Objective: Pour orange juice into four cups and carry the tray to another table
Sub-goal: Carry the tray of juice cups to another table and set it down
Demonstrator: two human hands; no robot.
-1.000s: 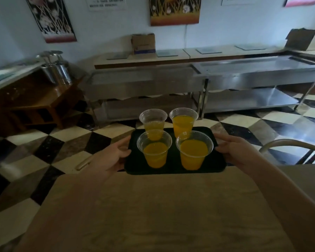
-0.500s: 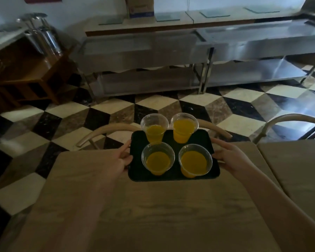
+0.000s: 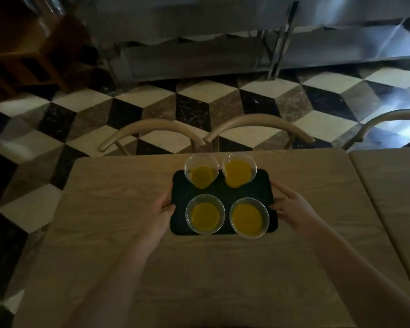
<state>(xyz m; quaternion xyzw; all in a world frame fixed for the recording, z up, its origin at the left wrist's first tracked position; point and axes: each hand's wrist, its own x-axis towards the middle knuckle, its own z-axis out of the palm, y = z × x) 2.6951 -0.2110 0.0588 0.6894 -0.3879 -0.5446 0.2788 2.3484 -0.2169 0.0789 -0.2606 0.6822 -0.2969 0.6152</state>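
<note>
A black tray [image 3: 258, 190] is over the far half of a light wooden table [image 3: 199, 268]; whether it touches the tabletop I cannot tell. Several clear plastic cups of orange juice stand upright on it: two at the back [image 3: 201, 171] [image 3: 239, 171] and two at the front [image 3: 205, 214] [image 3: 249, 218]. My left hand [image 3: 160, 216] grips the tray's left edge. My right hand [image 3: 294, 209] grips its right edge. Both forearms reach in from the bottom of the view.
Two curved wooden chair backs [image 3: 152, 133] [image 3: 260, 126] stand at the table's far edge, a third [image 3: 388, 119] at the right. A second table [image 3: 393, 197] adjoins on the right. Steel counters [image 3: 199, 43] line the far side of the checkered floor.
The tray has come down and towards me over the table. My head has tilted down, so the wall and counter tops have left the view. Both hands keep their hold.
</note>
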